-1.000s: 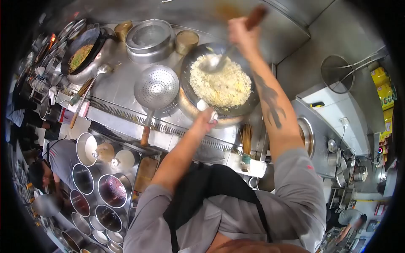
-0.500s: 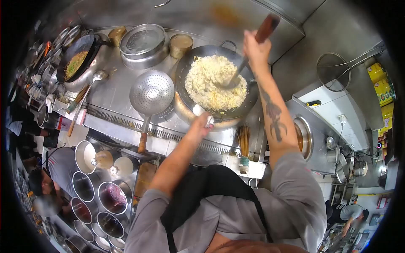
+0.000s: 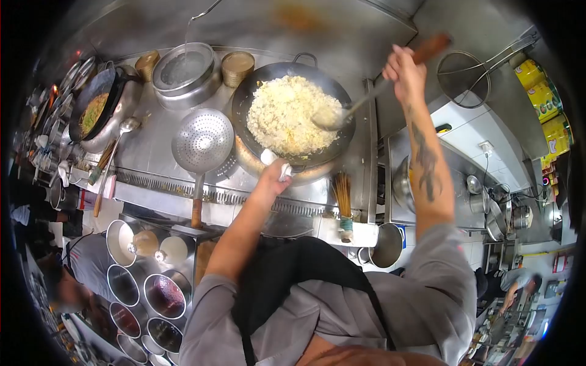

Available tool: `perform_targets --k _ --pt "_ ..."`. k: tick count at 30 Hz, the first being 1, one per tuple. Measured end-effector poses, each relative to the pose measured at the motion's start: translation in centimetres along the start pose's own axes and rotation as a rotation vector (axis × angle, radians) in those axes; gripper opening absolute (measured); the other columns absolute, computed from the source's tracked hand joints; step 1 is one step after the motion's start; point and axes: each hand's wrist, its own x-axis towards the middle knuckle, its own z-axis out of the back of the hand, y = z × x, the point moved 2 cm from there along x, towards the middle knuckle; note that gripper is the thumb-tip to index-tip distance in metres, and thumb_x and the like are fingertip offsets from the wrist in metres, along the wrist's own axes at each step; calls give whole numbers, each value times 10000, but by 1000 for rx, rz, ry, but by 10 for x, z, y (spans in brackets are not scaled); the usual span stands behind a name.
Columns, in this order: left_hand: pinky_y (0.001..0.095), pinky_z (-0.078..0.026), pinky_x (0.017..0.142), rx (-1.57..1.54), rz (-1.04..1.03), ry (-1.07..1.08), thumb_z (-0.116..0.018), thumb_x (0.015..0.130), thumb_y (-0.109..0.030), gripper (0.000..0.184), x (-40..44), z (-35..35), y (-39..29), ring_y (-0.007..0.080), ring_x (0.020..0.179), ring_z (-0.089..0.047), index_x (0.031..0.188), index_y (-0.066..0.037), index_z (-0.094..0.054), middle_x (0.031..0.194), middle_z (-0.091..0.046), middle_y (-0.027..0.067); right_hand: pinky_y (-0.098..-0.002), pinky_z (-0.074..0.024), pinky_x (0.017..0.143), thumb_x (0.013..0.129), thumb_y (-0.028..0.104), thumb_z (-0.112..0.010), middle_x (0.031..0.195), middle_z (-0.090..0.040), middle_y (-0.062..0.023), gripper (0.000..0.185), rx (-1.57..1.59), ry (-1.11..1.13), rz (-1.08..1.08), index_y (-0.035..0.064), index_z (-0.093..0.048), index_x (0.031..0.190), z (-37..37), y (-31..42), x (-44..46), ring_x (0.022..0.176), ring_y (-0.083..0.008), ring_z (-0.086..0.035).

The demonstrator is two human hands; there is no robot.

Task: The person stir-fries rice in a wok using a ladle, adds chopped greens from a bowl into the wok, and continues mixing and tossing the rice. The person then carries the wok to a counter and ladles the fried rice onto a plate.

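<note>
A large black wok sits on the stove burner, filled with pale fried rice flecked with yellow egg. My left hand is closed on a white folded cloth at the wok's near edge; the handle beneath is hidden. High on the right, my right hand grips a wok ladle near its wooden handle. The ladle's bowl rests at the right side of the rice, slightly blurred by motion.
Left of the wok lies a perforated strainer. A bamboo brush stands at the stove's front edge. A lidded-looking steel pot is under a running tap. Several metal containers hold sauces at lower left. A person in grey bends nearby.
My right hand has moved right and outward, drawing the ladle from a steep angle in the rice to a lower slant at its right side. The view has shifted slightly. My left hand keeps its hold.
</note>
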Motion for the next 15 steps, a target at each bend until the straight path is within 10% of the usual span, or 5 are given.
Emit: perform_targets --k 2,6,9,11,15 --pt "245 -354 391 10 -12 -17 -586 830 -141 111 3 -2 1 156 591 -530 906 -113 -509 722 -551 39 -251 -340 423 882 84 -565 575 -430 8 227 -147 -246 110 110 -427 703 -9 -52 -41 452 -82 -408" --pt "254 -366 408 28 4 1 -591 831 -147 119 5 -1 0 161 605 -534 914 -123 -509 731 -554 34 -280 -456 519 842 134 -658 574 -459 14 179 -108 101 -121 69 -517 755 -24 -61 6 501 -119 -480" --pt "266 -376 423 27 -16 33 -591 831 -150 119 -5 0 -1 163 627 -538 919 -135 -511 742 -556 30 -273 -420 546 871 176 -654 600 -467 17 193 -37 169 64 87 -519 766 -39 13 -27 514 -105 -446" --pt "275 -384 434 29 -15 1 -592 830 -152 119 -1 -1 -2 164 642 -542 921 -143 -516 749 -559 26 -274 -417 535 840 183 -667 592 -473 15 186 -270 -106 358 89 -524 766 -49 -77 -44 507 -109 -457" --pt "289 -415 473 47 35 -79 -594 835 -170 117 7 2 0 168 687 -552 932 -146 -533 761 -570 33 -284 -395 513 812 196 -683 561 -462 14 197 -213 -58 -5 87 -528 757 -76 -117 0 490 -107 -440"
